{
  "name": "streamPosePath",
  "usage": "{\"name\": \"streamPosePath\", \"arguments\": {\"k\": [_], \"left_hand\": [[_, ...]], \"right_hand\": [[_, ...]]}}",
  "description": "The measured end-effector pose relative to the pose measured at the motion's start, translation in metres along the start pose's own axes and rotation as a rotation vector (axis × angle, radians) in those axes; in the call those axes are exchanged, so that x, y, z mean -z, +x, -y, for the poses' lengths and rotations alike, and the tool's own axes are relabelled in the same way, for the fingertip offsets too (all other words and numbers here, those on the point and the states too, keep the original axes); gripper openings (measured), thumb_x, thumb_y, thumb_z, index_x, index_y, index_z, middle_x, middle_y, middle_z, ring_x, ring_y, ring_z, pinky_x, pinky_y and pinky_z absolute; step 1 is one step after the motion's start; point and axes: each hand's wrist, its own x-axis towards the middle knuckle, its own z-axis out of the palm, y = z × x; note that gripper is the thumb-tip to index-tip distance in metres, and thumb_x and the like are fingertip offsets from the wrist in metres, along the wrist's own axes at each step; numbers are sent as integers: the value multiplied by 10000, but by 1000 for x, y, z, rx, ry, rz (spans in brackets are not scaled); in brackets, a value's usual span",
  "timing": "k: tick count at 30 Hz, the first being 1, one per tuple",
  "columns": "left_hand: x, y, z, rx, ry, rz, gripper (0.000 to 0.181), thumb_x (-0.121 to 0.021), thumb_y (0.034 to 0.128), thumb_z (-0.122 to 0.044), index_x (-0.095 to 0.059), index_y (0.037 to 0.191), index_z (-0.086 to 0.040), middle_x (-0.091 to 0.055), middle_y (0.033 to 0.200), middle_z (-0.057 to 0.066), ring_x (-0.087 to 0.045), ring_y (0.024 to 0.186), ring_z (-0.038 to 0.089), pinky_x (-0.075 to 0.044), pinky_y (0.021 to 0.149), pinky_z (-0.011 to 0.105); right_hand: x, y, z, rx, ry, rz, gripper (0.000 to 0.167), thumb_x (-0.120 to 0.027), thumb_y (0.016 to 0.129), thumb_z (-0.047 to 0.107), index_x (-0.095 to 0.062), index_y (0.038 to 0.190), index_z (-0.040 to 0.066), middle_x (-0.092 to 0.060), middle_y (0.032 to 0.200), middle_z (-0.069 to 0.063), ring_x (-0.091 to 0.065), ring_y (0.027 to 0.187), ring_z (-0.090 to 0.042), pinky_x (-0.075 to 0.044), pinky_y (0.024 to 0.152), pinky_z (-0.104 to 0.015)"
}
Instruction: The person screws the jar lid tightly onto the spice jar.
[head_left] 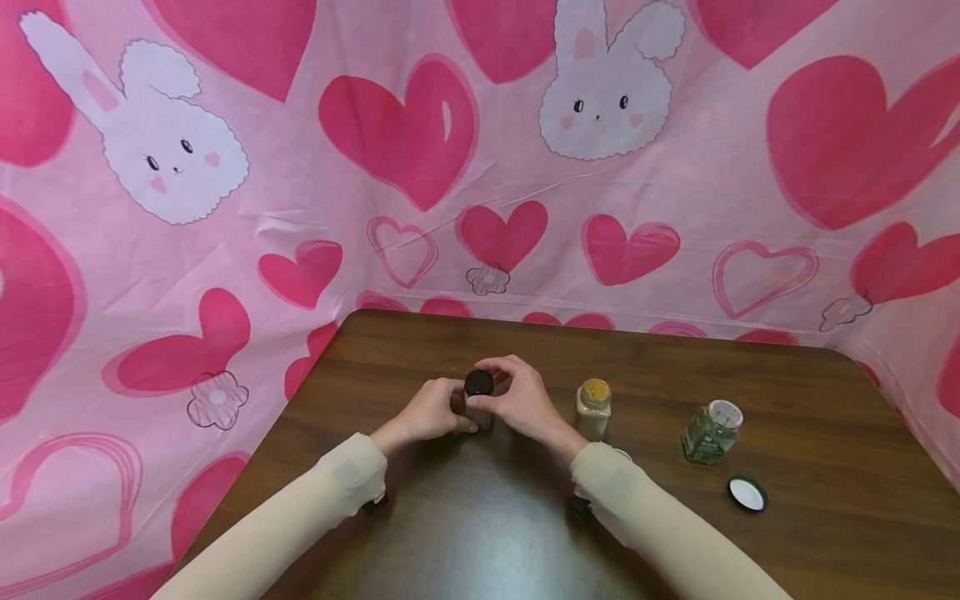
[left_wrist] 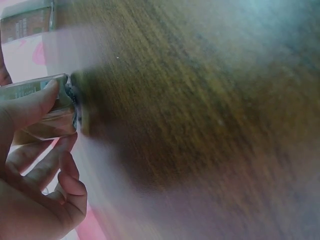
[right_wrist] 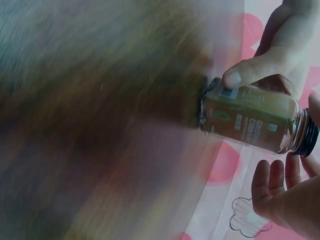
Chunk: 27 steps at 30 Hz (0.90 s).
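Observation:
A clear spice jar [right_wrist: 245, 117] with a black lid [head_left: 479, 382] stands on the brown table, a printed label on its side. My left hand [head_left: 433, 411] grips the lower body of this jar, thumb against the glass near the base. At the top, my right hand [head_left: 522, 398] pinches the black lid between thumb and fingers; its other fingers are spread beside the jar in the right wrist view. The lid is on the jar. Brownish contents show through the glass.
Right of my hands stands a jar of tan powder [head_left: 592, 418], yellow on top and without a black lid. Farther right is a jar of green herbs [head_left: 707, 439] with a pale top. A black lid with white lining [head_left: 747, 493] lies beside it. Heart-patterned cloth [head_left: 405, 133] hangs behind the table.

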Motion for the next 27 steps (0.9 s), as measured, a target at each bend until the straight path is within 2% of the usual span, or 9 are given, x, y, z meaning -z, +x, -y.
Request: {"name": "streamPosePath", "arguments": {"k": [4, 9, 13, 17, 22, 27], "left_hand": [[0, 0, 1, 0, -1, 1, 436, -939, 801, -123, -753, 1193, -79, -767, 1063, 2, -740, 991, 193, -570, 893, 441], [0, 0, 1, 13, 12, -9, 403, -945, 792, -127, -756, 1146, -91, -751, 1000, -21, -735, 966, 185, -572, 869, 435], [-1, 0, 1, 15, 23, -8, 409, -946, 793, -133, -757, 1153, -93, -753, 1000, -14, -730, 957, 185, -573, 866, 440], [-2, 0, 1, 13, 24, -6, 424, -948, 792, -137, -757, 1167, -89, -754, 1011, -7, -731, 956, 188, -575, 870, 444], [-1, 1, 2, 11, 19, -7, 418, -948, 789, -134, -756, 1157, -87, -758, 997, -10, -734, 943, 180, -576, 866, 441], [-1, 1, 2, 8, 20, -7, 429, -947, 791, -130, -758, 1174, -89, -765, 1013, -7, -737, 961, 190, -575, 881, 445]], "right_hand": [[3, -1, 0, 23, 21, 27, 544, -946, 791, 129, -726, 1288, 91, -675, 1148, -54, -631, 1037, -284, -532, 836, -452], [9, 0, -4, 41, 123, 127, 551, -812, 890, -2, -637, 1412, 34, -662, 1334, -163, -640, 1147, -364, -522, 945, -566], [12, 1, -9, 31, 181, 196, 557, -735, 926, -54, -602, 1459, 36, -635, 1422, -155, -638, 1194, -341, -508, 986, -539], [14, 2, -10, 29, 203, 219, 555, -725, 935, -54, -600, 1467, 41, -630, 1441, -135, -634, 1215, -334, -507, 995, -534], [15, 2, -9, 40, 206, 219, 510, -722, 937, -53, -631, 1431, 37, -653, 1403, -140, -669, 1141, -345, -547, 933, -472], [15, 2, -10, 15, 218, 225, 469, -722, 938, -46, -668, 1390, 65, -674, 1356, -127, -694, 1054, -349, -568, 864, -385]]}}
